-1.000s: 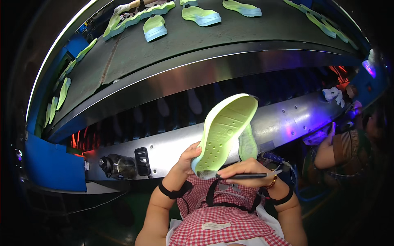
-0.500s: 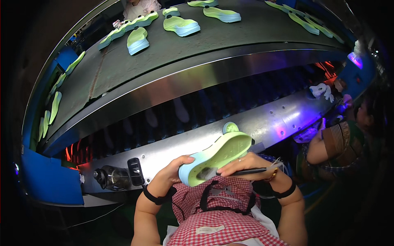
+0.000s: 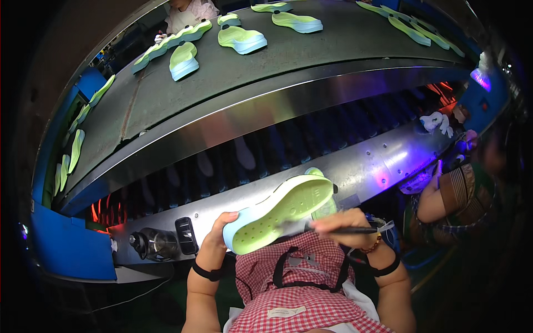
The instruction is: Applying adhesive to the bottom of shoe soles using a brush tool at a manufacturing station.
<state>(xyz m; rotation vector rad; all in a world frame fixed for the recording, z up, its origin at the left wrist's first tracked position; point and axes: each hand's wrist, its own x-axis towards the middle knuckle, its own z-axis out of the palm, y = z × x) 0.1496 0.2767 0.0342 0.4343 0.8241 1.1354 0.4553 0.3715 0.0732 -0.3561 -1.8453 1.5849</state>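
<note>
- Bearings: clock face centred on the held shoe sole (image 3: pixel 277 208), 12 toward the top of the view.
- Held sole: pale green inside, light blue at one end, row of small holes; tilted, hollow side facing the wearer, in front of the metal ledge (image 3: pixel 366 161).
- Left hand (image 3: pixel 217 231): at 8–9 o'clock, clamped on the blue end; thumb over the rim, other fingers mostly hidden.
- Right hand (image 3: pixel 345 222): at 3–4 o'clock, motion-blurred, closed around a black-handled brush (image 3: pixel 358 230). Brush tip points toward 9 over the sole's hollow; contact cannot be told.
- Second sole (image 3: pixel 325 207): partly visible behind the first, 1 to 3 o'clock; its support cannot be told.
- Dark bottle (image 3: pixel 158 244) and black tray (image 3: pixel 187 236): side by side on the ledge, 8–9 o'clock.
- Conveyor belt (image 3: pixel 222 80): at 12, bearing further green-and-blue soles (image 3: pixel 242 40).
- White crumpled item (image 3: pixel 436 122): 2 o'clock, ledge's far end.
- Co-worker (image 3: pixel 458 197): 3 o'clock; another person (image 3: pixel 191 15) at 11, beyond the belt.
</note>
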